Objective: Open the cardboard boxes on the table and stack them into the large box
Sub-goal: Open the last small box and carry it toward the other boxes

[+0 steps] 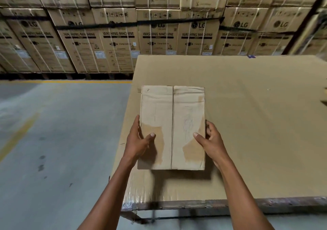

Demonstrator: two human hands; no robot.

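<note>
You held the closed cardboard box (172, 127) above the counter (256, 123), left hand (139, 141) and right hand (211, 141) gripping opposite sides, fingers (209, 128) curled round its edges.

Two bare forearms reaching up from the bottom edge of the frame, converging toward the centre. Left hand (139, 141) just left of centre, palm turned inward against the left side of a small cardboard box (172, 123), thumb laid across its top face, fingers extended along the side edge. Right hand (211, 141) just right of centre, mirrored: thumb pressed on the top face, fingers curled around the right edge. Wrists roughly straight, both hands level with each other, gripping the box's nearer half between them.
</note>
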